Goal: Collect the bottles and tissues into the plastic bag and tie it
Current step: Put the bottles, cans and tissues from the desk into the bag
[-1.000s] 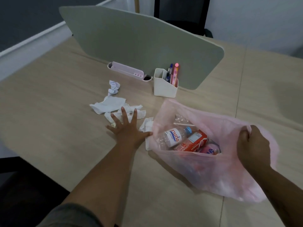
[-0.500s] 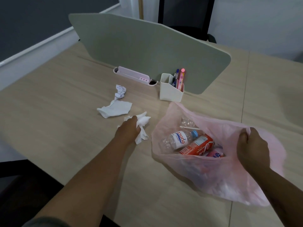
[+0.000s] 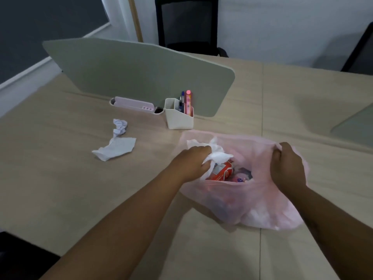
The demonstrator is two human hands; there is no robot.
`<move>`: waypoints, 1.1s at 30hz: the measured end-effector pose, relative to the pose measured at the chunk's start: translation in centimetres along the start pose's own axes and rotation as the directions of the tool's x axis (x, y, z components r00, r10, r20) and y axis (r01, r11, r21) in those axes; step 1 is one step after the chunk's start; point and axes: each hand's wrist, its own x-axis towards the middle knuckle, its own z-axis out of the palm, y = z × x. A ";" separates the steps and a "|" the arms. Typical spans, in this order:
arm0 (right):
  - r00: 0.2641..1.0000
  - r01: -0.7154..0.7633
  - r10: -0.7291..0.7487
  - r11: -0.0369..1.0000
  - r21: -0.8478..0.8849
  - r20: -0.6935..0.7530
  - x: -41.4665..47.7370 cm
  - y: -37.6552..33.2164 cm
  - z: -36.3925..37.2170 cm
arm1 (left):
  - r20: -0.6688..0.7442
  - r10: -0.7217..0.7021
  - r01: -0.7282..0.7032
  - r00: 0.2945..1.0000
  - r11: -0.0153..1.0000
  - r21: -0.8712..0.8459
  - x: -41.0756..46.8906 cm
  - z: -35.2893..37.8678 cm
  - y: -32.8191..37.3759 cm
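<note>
A pink plastic bag [image 3: 260, 201] lies open on the wooden table. My right hand [image 3: 286, 164] grips its far right rim and holds the mouth up. My left hand [image 3: 193, 162] is closed on a bunch of white tissues [image 3: 217, 154] just inside the bag's mouth, over a red-labelled bottle [image 3: 221, 172]. Other items lie deeper in the bag, partly hidden. Left of the bag, a flat white tissue [image 3: 116, 150] and a crumpled tissue [image 3: 120, 126] rest on the table.
A white pen holder [image 3: 177, 118] with pens stands just behind the bag. A pale pink case [image 3: 133, 103] lies along a grey-green desk divider [image 3: 141, 75]. A black chair [image 3: 187, 25] stands beyond the table [image 3: 50, 188].
My left hand gathered tissues from the table and carried them right, into the bag's mouth. My right hand kept its hold on the rim. The clear bottle is now hidden under the tissues.
</note>
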 end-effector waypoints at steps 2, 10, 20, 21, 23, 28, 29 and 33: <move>1.000 0.002 -0.002 1.000 0.001 -0.021 0.1 0.6 -0.7 | 0.049 0.076 -0.077 0.996 0.996 0.032 1.0 0.5 1.9; 0.999 -0.033 0.033 0.999 0.016 -0.036 0.2 1.9 -1.8 | 0.184 0.136 -0.132 0.973 0.991 -0.038 1.8 0.8 3.1; 0.993 0.088 -0.091 0.995 0.037 0.070 0.6 -2.7 2.5 | 0.119 -0.121 0.111 0.986 0.990 0.087 -1.7 -0.6 -7.3; 0.988 0.123 -0.125 0.992 0.028 0.089 0.6 -3.5 3.3 | 0.092 -0.158 0.150 0.983 0.985 0.088 -2.1 -0.7 -8.7; 0.977 0.173 -0.174 0.985 0.019 0.122 0.4 -5.1 5.0 | 0.018 -0.218 0.216 0.976 0.973 0.081 -3.0 -1.1 -11.4; 0.953 0.237 -0.233 0.972 0.003 0.195 1.1 -8.7 8.3 | -0.113 -0.440 0.451 0.891 0.887 0.103 -4.5 -2.0 -17.9; 0.950 0.248 -0.241 0.969 -0.010 0.199 1.5 -9.3 8.9 | -0.126 -0.483 0.498 0.866 0.856 0.139 -4.7 -2.0 -19.3; 0.936 0.281 -0.271 0.960 -0.015 0.226 2.7 -11.3 11.3 | -0.132 -0.603 0.616 0.787 0.755 0.224 -4.1 -2.3 -24.1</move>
